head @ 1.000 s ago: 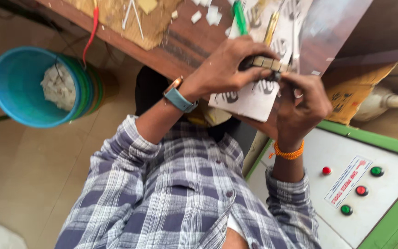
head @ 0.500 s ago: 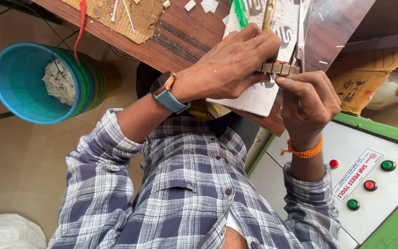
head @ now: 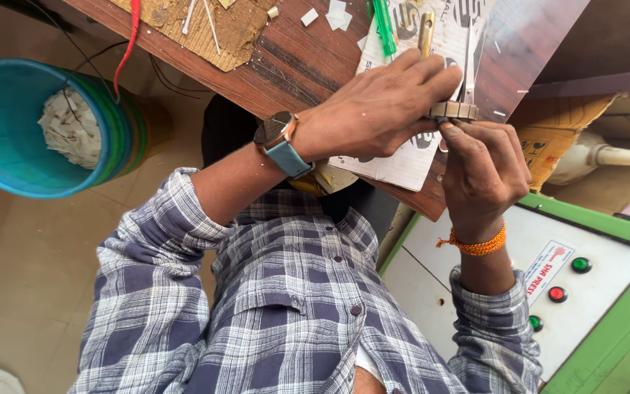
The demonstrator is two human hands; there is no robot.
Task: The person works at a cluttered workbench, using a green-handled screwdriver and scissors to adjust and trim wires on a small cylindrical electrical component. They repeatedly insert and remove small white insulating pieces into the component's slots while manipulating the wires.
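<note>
Metal strip, short and ridged, sits right of centre near the top of the frame, long axis level left to right, pinched between the left hand and right hand over the wooden table.

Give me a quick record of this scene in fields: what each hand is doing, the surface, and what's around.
left hand: grips a small brown ridged piece from above; watch on wrist
right hand: fingertips pinch the same piece from below; orange thread band on wrist
surface: brown wooden table with printed sheet at its edge
on table: green pen, cardboard scrap, red wire
beside: blue bucket, control panel with red and green buttons
</note>
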